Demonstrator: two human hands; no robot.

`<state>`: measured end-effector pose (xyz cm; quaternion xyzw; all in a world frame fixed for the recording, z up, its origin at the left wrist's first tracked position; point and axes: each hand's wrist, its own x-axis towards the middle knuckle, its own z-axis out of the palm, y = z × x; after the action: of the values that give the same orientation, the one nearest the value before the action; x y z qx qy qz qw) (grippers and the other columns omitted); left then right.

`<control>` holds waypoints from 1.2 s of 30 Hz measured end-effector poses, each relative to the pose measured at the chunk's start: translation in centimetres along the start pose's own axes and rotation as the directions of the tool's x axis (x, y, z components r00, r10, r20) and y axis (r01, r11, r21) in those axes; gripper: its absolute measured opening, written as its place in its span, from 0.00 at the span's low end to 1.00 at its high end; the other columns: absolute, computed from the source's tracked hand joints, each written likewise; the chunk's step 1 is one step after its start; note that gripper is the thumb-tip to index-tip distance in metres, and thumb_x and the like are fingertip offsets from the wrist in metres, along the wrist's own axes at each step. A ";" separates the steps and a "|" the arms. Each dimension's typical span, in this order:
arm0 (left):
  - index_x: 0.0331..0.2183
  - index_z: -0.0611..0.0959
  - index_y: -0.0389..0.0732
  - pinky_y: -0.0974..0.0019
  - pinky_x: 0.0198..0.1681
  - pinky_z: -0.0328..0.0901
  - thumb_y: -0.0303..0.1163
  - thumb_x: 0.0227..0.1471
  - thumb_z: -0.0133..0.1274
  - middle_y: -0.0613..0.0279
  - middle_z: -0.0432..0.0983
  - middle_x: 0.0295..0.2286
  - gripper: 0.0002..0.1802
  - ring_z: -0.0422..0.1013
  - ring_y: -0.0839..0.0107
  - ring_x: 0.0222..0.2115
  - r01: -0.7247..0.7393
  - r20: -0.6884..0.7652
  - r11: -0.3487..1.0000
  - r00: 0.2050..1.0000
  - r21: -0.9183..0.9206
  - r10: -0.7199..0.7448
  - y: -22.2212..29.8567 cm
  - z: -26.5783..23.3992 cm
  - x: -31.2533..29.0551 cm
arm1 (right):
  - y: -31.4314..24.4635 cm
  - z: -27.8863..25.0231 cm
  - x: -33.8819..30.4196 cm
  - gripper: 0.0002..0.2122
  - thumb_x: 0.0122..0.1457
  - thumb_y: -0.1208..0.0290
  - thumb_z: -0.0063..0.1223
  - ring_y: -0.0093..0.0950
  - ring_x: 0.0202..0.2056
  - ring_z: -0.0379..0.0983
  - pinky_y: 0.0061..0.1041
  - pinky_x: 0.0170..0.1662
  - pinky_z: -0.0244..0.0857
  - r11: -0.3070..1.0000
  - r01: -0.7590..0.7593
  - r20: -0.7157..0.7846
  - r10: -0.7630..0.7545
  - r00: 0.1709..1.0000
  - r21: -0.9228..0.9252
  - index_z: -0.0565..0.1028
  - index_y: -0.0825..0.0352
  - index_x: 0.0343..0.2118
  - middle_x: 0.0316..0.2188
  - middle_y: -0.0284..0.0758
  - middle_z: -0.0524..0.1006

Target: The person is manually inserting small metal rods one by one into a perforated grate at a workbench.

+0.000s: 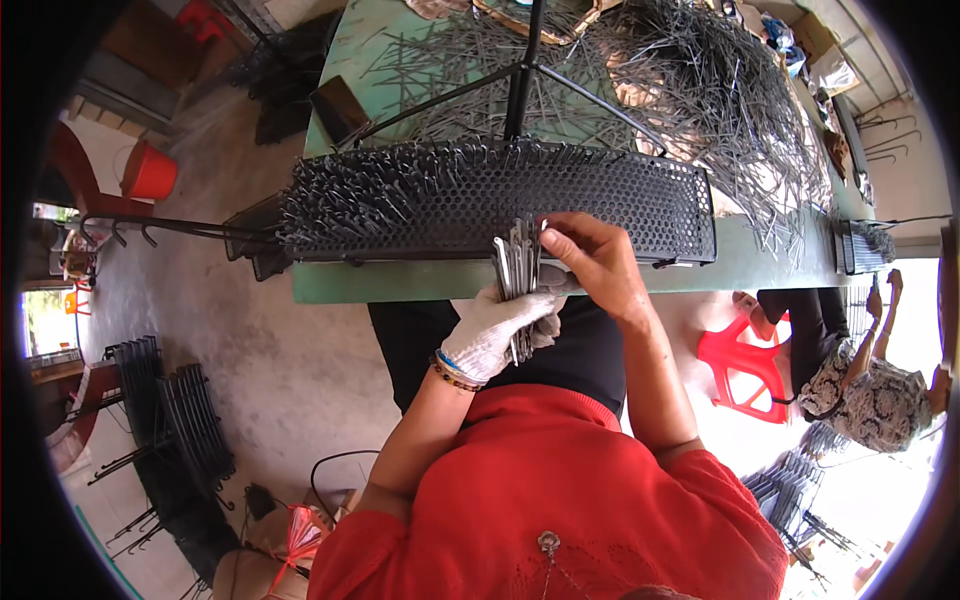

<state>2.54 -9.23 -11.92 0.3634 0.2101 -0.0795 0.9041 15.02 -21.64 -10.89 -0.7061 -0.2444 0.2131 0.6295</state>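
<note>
Several rods (515, 262) before rack (640, 205): clasped in left hand (500, 335), one apparently pinched by right hand (598, 258); likely loading, next needing hole alignment.

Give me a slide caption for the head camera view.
Gloved left hand grips a bundle of thin metal rods, bare right hand at its top, before a black perforated rack.

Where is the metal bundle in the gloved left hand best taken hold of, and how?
Probably by the exposed shafts of the bundle, on the side toward the perforated rack, coming from the person's right, near the right hand. The left hand wraps the middle, leaving those slim ends sticking out.
</note>
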 end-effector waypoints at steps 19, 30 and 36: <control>0.44 0.75 0.40 0.79 0.23 0.67 0.33 0.58 0.51 0.53 0.78 0.41 0.13 0.71 0.82 0.23 -0.143 0.015 0.979 0.989 -0.143 0.147 -1.0 -2.6 1.0 | -1.8 1.5 3.4 0.08 0.63 0.73 0.49 0.21 0.28 0.75 0.19 0.35 0.69 0.967 0.226 -0.316 -0.179 0.932 0.119 0.74 0.73 0.38 0.30 0.37 0.79; 0.41 0.76 0.34 0.73 0.27 0.74 0.28 0.57 0.50 0.47 0.78 0.37 0.11 0.76 0.74 0.25 -0.081 -0.028 0.965 0.997 -0.247 0.077 -0.9 -3.6 1.1 | -2.6 3.3 8.4 0.08 0.61 0.78 0.50 0.21 0.32 0.77 0.18 0.37 0.70 0.870 0.418 -0.303 -0.486 0.820 -0.262 0.74 0.74 0.42 0.32 0.38 0.80; 0.41 0.76 0.32 0.65 0.34 0.75 0.28 0.57 0.49 0.47 0.78 0.36 0.11 0.77 0.66 0.31 -0.079 -0.044 0.958 0.997 -0.274 0.070 -0.6 -3.3 0.3 | -1.5 4.3 9.3 0.07 0.60 0.77 0.52 0.21 0.31 0.78 0.18 0.36 0.70 0.806 0.413 -0.229 -0.537 0.812 -0.425 0.74 0.72 0.41 0.31 0.37 0.81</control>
<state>1.59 -7.44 -14.59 0.2431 0.2203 -0.0092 0.9446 19.64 -12.40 -9.87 -0.7480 -0.3381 -0.1262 0.5570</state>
